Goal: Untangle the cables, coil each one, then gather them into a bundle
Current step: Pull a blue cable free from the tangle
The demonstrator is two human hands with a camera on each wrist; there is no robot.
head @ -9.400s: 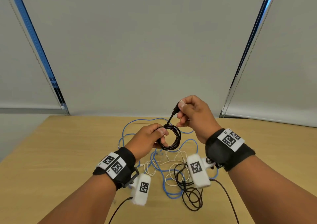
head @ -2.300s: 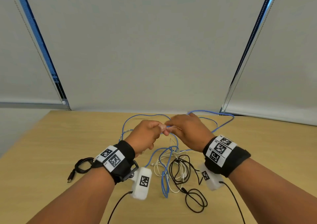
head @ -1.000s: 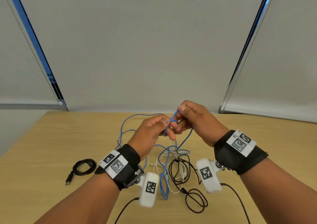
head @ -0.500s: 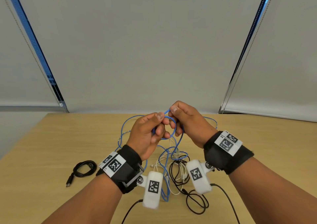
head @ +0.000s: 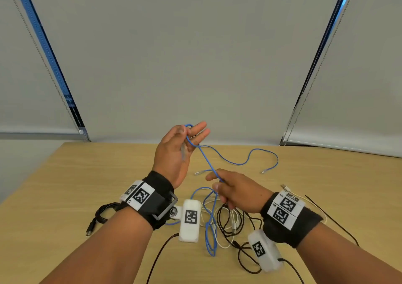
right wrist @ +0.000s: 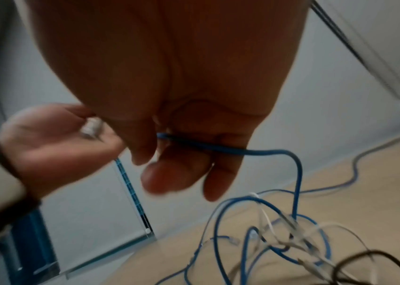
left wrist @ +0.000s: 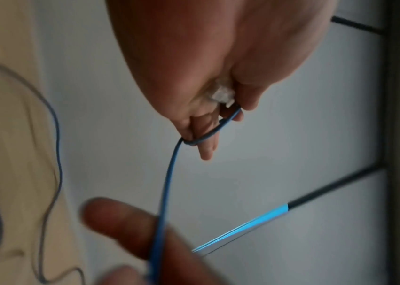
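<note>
My left hand is raised above the table, palm turned right and fingers straight. Its thumb pins the clear plug of the blue cable, which loops round a finger. The cable runs taut down to my right hand, which pinches it between thumb and fingers. Below that hand it drops into a tangle with a white cable and a black cable. A coiled black cable lies apart at the left.
A loose blue length with a plug end lies on the far right of the table. A small plug sits near my right wrist. Black leads trail from both wrist cameras. Grey blinds hang behind the table's far edge.
The hands, together on a small blue loop half a second ago, have parted. My left hand rose and spread its fingers; my right hand dropped, drawing the cable taut.
</note>
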